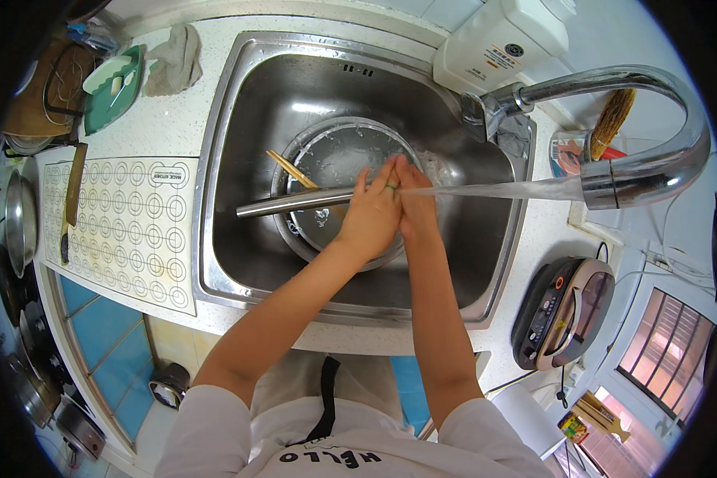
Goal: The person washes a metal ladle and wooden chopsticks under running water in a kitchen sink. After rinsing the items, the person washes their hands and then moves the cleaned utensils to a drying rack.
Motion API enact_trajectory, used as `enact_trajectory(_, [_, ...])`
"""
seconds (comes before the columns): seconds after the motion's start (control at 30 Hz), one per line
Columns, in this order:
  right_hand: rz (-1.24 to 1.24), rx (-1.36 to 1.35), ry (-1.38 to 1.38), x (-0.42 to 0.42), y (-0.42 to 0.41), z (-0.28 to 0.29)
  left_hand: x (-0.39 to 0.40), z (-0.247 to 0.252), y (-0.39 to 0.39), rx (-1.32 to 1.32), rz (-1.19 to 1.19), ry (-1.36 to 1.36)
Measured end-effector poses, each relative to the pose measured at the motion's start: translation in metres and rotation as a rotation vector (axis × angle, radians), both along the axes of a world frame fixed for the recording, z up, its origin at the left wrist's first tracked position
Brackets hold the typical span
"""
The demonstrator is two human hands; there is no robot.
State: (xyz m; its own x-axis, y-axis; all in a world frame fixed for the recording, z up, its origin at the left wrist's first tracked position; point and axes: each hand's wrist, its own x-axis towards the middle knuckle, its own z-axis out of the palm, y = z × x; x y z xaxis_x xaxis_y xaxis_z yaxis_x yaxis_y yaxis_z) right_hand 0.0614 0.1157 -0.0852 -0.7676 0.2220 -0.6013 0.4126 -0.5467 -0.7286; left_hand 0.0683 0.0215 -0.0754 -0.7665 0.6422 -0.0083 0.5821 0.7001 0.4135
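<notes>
My left hand (373,218) and my right hand (418,200) press against each other over the sink. A green ring shows on a finger of the left hand, whose fingers are partly spread. Most of the right palm is hidden, and nothing held is visible. From the chrome faucet (600,185), a water stream (508,190) runs onto the hands. Below them, a round metal basin (287,224) holds water. A stainless steel rod (293,203) lies across it, its right end hidden behind my hands. Wooden chopsticks (291,169) lean at the basin's left side.
The steel sink (263,77) surrounds the basin. Left of it lies a patterned mat (116,233) with a knife (74,191) on top. A grey cloth (176,60) and green dish (116,89) sit behind. A white bottle (502,45) and black appliance (561,313) stand right.
</notes>
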Motion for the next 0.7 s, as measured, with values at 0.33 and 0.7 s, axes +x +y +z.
enact_trajectory(0.33, [0.143, -0.235, 0.192, 0.025, -0.015, 0.001, -0.022, -0.018, 0.008, 2.141, 0.413, -1.482])
enact_trajectory(0.7, [0.018, -0.134, -0.105, -0.009, -0.020, 0.006, -0.026, -0.022, 0.010, 2.292, 0.359, -1.484])
